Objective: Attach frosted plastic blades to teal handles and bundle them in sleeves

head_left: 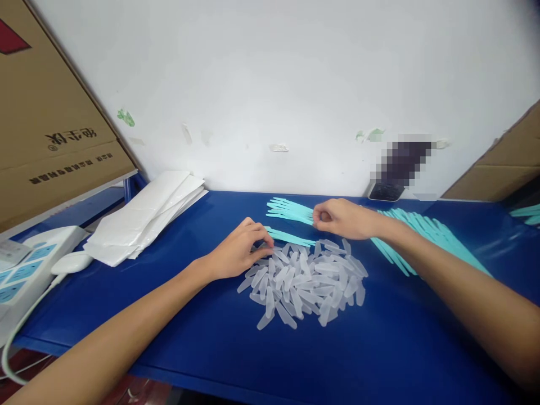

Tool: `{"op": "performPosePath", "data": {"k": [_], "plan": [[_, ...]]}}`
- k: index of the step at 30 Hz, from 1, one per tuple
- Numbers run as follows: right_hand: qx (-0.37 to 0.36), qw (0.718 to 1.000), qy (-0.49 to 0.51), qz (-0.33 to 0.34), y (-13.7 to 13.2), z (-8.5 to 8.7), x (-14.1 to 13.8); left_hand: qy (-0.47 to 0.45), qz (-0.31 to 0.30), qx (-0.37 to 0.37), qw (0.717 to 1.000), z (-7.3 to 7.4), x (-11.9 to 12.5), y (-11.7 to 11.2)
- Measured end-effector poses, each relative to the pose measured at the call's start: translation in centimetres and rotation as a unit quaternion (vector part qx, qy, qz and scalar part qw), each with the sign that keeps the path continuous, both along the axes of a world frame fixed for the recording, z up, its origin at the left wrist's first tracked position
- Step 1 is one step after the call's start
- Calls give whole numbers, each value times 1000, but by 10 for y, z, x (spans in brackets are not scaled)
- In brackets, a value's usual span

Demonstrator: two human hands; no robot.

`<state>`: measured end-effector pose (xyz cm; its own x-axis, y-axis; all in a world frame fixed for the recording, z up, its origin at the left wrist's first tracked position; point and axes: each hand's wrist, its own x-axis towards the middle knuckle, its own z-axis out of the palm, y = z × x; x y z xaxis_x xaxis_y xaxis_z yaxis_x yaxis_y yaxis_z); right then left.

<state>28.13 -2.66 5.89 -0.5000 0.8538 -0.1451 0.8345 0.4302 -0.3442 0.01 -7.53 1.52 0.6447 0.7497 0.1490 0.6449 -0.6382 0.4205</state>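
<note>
My left hand is closed in a loose pinch at the upper left edge of a heap of translucent plastic covers. Its fingertips meet the left end of a few slim turquoise sticks; whatever sits between them is too small to make out. Further back, my right hand has thumb and fingers pinched at the right end of a fanned bundle of turquoise sticks. The stick ends disappear at those fingertips. Behind my right forearm lies a larger spread of turquoise sticks, partly hidden by the arm.
A blue table runs up to a white wall. At left are a stack of white packets, a white power strip with a plugged-in cable, and a big cardboard box. A phone-like device, partly blurred, leans on the wall.
</note>
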Motion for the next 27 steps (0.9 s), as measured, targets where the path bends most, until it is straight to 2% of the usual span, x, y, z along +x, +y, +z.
{"op": "performPosePath", "data": {"k": [4,9,14,18,21,27], "plan": [[-1,1000,26,-1,-7,11,-3,-19,-13,-17,1000,0,2,-2],[4,999,37,-4,-10,15,-3,-42,17,46,998,4,-1,-3],[39,999,21,21,-6,15,2,72,23,106,991,7,-8,2],[-32,999,14,10,-7,20,7,119,38,109,986,7,-10,6],[-59,998,24,12,-9,26,10,105,45,89,989,9,-10,5],[-45,998,15,37,-10,29,17,30,59,74,995,8,-9,4]]}}
